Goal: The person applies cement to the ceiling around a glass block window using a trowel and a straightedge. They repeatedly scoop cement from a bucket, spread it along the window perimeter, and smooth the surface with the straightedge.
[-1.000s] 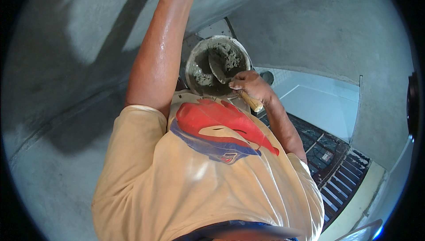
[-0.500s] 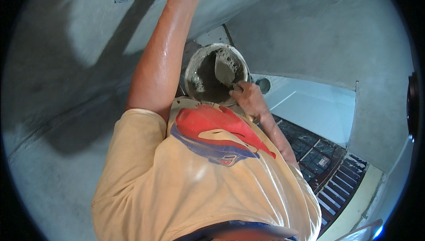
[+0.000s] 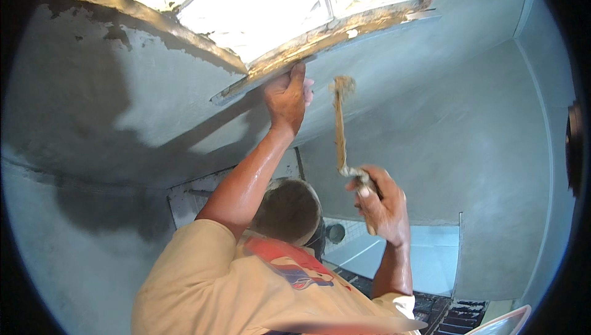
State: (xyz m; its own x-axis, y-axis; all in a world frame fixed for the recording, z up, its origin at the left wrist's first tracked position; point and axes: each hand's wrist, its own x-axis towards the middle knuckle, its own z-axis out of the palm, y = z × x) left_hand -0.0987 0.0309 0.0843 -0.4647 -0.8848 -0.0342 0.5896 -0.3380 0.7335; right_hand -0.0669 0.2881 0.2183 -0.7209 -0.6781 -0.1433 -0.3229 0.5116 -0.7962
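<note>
My left hand is raised to the grey wall, closed on a long straightedge that lies slantwise along the sill under a bright window. A small pink patch shows beside its fingers; I cannot make out what it is. Lower and to the right, my right hand grips the handle of a trowel. Its blade is seen edge-on, pointing up toward the wall, with a lump of wet mortar at the far end. Below and between my arms stands a mortar bucket, partly covered by my shirt.
The window has patterned glass and a rough, sunlit sill edge. Grey plastered walls close in ahead and on both sides. A small dark round container sits beyond the bucket, near a pale blue surface and a dark grille.
My view has tilted up, bringing the window in. My right hand has risen from the bucket with the trowel, now carrying mortar. My left hand stays up at the wall.
</note>
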